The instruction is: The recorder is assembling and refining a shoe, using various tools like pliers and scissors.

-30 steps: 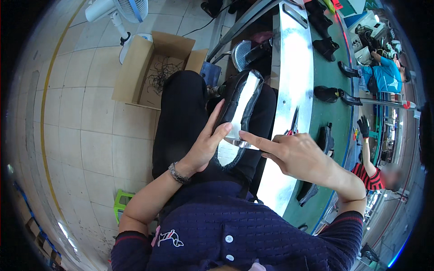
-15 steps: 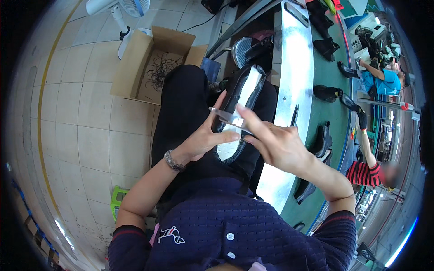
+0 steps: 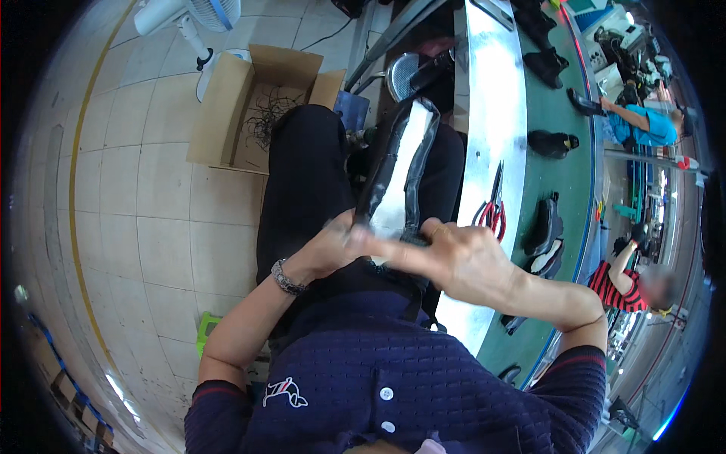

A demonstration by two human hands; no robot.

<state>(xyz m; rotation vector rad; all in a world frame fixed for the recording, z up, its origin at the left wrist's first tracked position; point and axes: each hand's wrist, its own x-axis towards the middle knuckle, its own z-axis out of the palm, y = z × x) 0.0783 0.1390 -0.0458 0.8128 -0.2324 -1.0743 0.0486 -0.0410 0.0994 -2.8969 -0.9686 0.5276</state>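
Observation:
A black shoe [image 3: 414, 163] lies sole side up over my lap, its long white underside framed by a crinkled black edge. My left hand [image 3: 330, 248] is closed on the near end of the shoe from the left, its fingertips smeared. From the right, my right hand [image 3: 470, 261] reaches over that same end. Its index finger stretches across the white surface to the left fingertips, blurred by motion. The other right fingers are mostly hidden, so I cannot tell whether they grip anything.
Red-handled pliers [image 3: 494, 216] lie on the metal ledge [image 3: 495, 113] at my right. Beyond it, a green belt [image 3: 548, 178] carries several black shoes. An open cardboard box [image 3: 215, 113] with dark strands stands left, near a white fan [image 3: 204, 15]. Two people work across the belt.
Both hands have moved down to the shoe's near end. A clear strip stretched between them earlier no longer shows. The pliers' red handles, hidden before, are now visible.

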